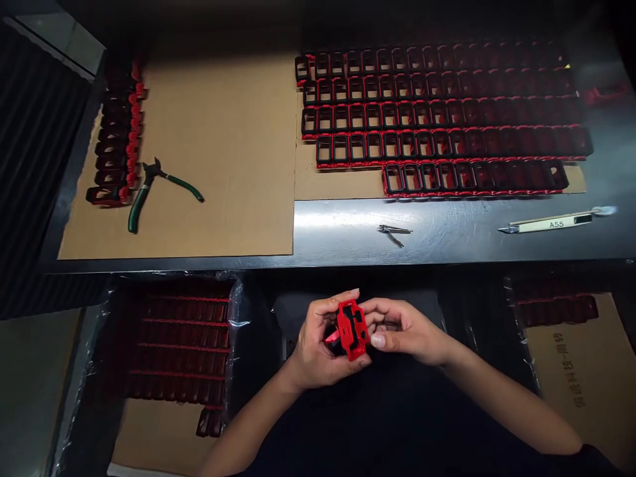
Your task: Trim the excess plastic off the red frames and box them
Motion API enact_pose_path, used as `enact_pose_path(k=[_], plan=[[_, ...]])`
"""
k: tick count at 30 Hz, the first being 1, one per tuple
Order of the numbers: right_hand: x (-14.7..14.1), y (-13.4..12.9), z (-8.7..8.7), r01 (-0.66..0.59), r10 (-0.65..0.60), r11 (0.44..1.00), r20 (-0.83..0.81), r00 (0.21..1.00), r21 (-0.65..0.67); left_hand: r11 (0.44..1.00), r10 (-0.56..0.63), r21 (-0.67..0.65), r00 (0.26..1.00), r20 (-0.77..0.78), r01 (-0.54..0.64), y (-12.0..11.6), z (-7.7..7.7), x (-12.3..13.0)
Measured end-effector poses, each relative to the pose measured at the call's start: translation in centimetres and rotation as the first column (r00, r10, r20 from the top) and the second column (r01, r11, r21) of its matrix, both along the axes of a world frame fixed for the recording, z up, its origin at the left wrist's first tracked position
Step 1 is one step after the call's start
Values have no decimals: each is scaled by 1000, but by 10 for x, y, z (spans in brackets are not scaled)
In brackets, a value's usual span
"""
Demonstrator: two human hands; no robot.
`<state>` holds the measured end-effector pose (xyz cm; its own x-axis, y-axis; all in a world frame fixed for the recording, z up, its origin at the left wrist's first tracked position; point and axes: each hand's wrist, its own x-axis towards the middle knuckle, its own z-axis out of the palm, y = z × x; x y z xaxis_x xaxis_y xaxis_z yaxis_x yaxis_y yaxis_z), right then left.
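A red and black plastic part (pixel 354 331) is held up in front of my body, below the table's front edge. My left hand (pixel 320 344) grips it from the left, fingers over its top end and thumb under its bottom end. A pinkish-red piece (pixel 332 336) sticks out on its left side, inside my left hand. My right hand (pixel 400 331) is on the part's right side, with curled fingers and thumb at its edge; whether these fingers pinch anything small is hidden.
Rows of similar red-black parts (pixel 422 142) fill the table's back right. Green-handled pliers (pixel 144 192) lie on cardboard (pixel 238 165). Small nippers (pixel 395 233) and a knife (pixel 551 224) lie near the front. Lined boxes (pixel 169 430) with parts stand below, left and right.
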<state>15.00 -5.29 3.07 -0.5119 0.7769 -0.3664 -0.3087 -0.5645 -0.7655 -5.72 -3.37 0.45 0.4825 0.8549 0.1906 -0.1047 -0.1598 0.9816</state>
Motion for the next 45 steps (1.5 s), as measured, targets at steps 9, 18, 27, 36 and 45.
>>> enact_pose_path(k=[9,18,27,36,45], plan=[[-6,4,-6,21,-32,989,-78,996,-144,996,0,-93,1000,17,2,-3,-5,1],[-6,1,-11,49,-66,989,-120,991,-137,998,-23,-55,1000,10,24,-1,-5,5],[-10,0,17,33,-109,983,422,900,183,846,119,534,978,-170,-10,10,-6,3],[-9,0,28,-112,-142,909,550,823,402,750,197,661,949,-244,14,9,0,-2],[-7,-4,29,-140,-135,893,551,823,428,734,206,678,941,-269,33,9,6,0]])
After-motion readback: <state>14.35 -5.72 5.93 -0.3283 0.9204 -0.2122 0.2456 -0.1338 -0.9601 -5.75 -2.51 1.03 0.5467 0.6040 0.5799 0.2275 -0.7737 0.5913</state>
